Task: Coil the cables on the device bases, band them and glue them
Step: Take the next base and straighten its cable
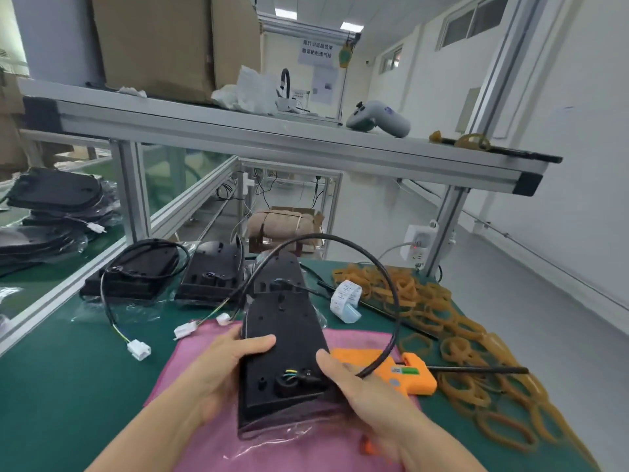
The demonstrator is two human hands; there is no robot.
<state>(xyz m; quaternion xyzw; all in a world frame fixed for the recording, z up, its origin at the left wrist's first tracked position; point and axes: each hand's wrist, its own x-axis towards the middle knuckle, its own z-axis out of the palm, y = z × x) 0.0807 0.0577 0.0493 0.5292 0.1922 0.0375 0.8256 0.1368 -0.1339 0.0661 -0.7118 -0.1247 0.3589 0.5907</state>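
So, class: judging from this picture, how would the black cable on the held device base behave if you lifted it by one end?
The black cable probably feels springy rather than limp: it stands in a wide arch above the device base without sagging. It would likely resist tight coiling and spring open unless banded. Its jacket looks smooth, so it may slide through the right hand.

Scene bright, evenly lit. Light from ceiling panels (351, 26) overhead and windows (473, 22) high on right wall. Shadows soft, faint; only dim patch under shelf (272, 141). White walls near washed out at right. Mild sheen on plastic wrap (272, 437) at bottom. Strong wide-angle distortion: shelf and frame posts bow and lean toward edges. Overall slightly soft, compression smear; far room and wall notice (318, 51) blurred, text unreadable.
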